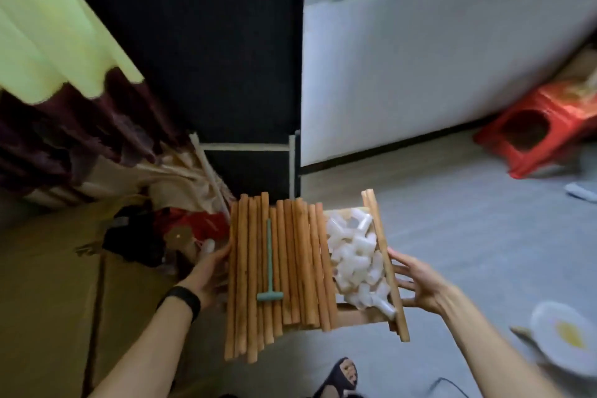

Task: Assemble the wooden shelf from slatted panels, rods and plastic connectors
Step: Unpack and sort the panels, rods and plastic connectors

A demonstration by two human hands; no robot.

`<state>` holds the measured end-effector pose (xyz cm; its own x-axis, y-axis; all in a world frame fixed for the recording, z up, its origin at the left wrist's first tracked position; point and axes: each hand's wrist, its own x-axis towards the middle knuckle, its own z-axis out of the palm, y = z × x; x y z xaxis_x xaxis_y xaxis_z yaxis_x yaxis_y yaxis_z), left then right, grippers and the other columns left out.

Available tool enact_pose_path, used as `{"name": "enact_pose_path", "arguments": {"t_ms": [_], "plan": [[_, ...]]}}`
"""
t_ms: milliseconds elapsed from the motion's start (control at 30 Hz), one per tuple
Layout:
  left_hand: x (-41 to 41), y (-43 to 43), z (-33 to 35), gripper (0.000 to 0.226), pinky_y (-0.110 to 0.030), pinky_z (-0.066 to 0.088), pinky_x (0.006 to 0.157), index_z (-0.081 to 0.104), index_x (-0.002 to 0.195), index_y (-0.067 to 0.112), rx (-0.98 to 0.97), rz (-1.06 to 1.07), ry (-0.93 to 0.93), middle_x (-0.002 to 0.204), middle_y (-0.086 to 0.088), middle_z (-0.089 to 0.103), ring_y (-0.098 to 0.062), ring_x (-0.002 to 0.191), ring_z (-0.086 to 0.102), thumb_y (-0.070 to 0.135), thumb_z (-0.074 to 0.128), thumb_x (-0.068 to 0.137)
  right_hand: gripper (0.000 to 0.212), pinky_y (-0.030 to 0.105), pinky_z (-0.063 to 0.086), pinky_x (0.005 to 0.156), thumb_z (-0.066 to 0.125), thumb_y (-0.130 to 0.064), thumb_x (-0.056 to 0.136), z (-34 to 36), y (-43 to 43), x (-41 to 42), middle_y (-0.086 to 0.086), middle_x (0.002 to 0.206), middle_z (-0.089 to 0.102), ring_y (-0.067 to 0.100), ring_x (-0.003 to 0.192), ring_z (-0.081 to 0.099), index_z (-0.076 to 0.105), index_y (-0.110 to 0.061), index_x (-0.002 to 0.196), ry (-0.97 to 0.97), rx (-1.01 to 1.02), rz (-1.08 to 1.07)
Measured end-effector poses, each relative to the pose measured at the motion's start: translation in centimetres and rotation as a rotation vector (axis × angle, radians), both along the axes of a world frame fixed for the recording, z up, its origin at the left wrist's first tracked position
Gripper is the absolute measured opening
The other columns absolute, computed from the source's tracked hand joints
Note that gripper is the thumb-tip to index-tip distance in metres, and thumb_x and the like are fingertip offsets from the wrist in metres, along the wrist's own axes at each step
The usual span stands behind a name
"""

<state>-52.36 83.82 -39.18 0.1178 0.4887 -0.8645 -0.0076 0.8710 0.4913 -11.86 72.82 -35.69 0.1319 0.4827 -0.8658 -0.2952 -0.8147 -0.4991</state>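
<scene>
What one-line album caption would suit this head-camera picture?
The left hand and right hand carry a wooden panel stacked with rods, white plastic connectors and a green tool.

One green T-shaped tool point(269, 268), one red stool point(546, 136), one dark sandal point(340, 376).
</scene>
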Motion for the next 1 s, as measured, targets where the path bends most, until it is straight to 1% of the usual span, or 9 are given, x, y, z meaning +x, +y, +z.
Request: {"name": "enact_pose_path", "arguments": {"t_ms": [33,67,167,333,400,533,667,867,1000], "plan": [[2.9,0.5,-0.2,0.089,-0.059,0.049,0.097,0.054,0.141,0.021,-0.013,-0.030,-0.004,0.125,-0.020,0.066,-0.041,0.113,0.063,0.067,0.078,0.068,0.036,0.053,0.050,0.098,0.070,-0.048,0.086,-0.1,-0.8,2.5,-0.001,0.118,0.070,0.019,0.112,0.063,0.074,-0.023,0.111,0.002,-0.003,-0.040],[5.7,1.1,-0.1,0.082,-0.060,0.047,0.099,0.061,0.134,0.020,-0.024,-0.082,-0.007,0.125,-0.021,0.065,-0.042,0.116,0.060,0.066,0.077,0.068,0.036,0.055,0.049,0.099,0.071,-0.048,0.086,-0.1,-1.5,4.8,-0.002,0.118,0.070,0.019,0.112,0.062,0.074,-0.023,0.111,0.009,-0.004,-0.080],[14.7,2.5,1.0,0.059,-0.056,0.042,0.101,0.071,0.118,0.016,-0.042,-0.206,0.029,0.125,-0.020,0.063,-0.042,0.117,0.055,0.060,0.068,0.078,0.040,0.052,0.053,0.092,0.073,-0.050,0.083,0.1,-3.7,11.6,-0.002,0.118,0.071,0.020,0.114,0.061,0.074,-0.022,0.111,0.012,-0.013,-0.193],[28.3,7.4,1.3,0.056,-0.056,0.045,0.099,0.062,0.126,0.020,-0.048,-0.387,0.051,0.124,-0.021,0.061,-0.040,0.114,0.057,0.060,0.060,0.087,0.042,0.045,0.057,0.077,0.073,-0.051,0.083,0.1,-6.3,20.7,0.003,0.114,0.072,0.024,0.108,0.065,0.076,-0.016,0.108,0.011,-0.012,-0.378],[33.2,9.3,1.1,0.060,-0.059,0.042,0.102,0.058,0.131,0.021,-0.065,-0.438,0.074,0.127,-0.020,0.059,-0.040,0.116,0.056,0.061,0.061,0.086,0.041,0.042,0.056,0.074,0.071,-0.051,0.084,0.1,-6.7,23.7,0.005,0.111,0.074,0.025,0.106,0.065,0.075,-0.016,0.107,0.007,-0.010,-0.439],[42.0,13.2,0.4,0.076,-0.067,0.035,0.106,0.046,0.145,0.025,-0.086,-0.572,0.110,0.135,-0.019,0.053,-0.040,0.121,0.050,0.065,0.062,0.083,0.040,0.046,0.056,0.080,0.071,-0.049,0.085,-0.1,-6.5,29.6,0.008,0.104,0.075,0.030,0.106,0.065,0.076,-0.014,0.103,-0.004,-0.025,-0.549],[51.6,17.2,-0.5,0.074,-0.071,0.032,0.104,0.041,0.148,0.027,-0.080,-0.675,0.083,0.138,-0.019,0.049,-0.040,0.120,0.048,0.063,0.058,0.086,0.041,0.048,0.055,0.085,0.072,-0.050,0.084,-0.3,-4.6,36.8,0.009,0.105,0.076,0.030,0.107,0.065,0.077,-0.013,0.102,-0.024,-0.033,-0.641],[65.7,22.2,-0.1,0.075,-0.070,0.038,0.101,0.042,0.149,0.026,-0.080,-0.789,0.069,0.134,-0.019,0.052,-0.040,0.121,0.051,0.063,0.058,0.086,0.044,0.048,0.052,0.093,0.072,-0.052,0.083,1.0,-2.3,47.3,0.009,0.107,0.075,0.029,0.109,0.064,0.076,-0.013,0.104,-0.026,-0.077,-0.765],[74.4,24.6,0.2,0.071,-0.068,0.040,0.101,0.047,0.146,0.025,-0.063,-0.851,0.070,0.133,-0.019,0.055,-0.039,0.120,0.053,0.063,0.057,0.087,0.046,0.048,0.054,0.089,0.072,-0.055,0.082,1.4,-1.7,53.5,0.010,0.106,0.075,0.030,0.107,0.064,0.077,-0.014,0.101,-0.036,-0.076,-0.797]]}}
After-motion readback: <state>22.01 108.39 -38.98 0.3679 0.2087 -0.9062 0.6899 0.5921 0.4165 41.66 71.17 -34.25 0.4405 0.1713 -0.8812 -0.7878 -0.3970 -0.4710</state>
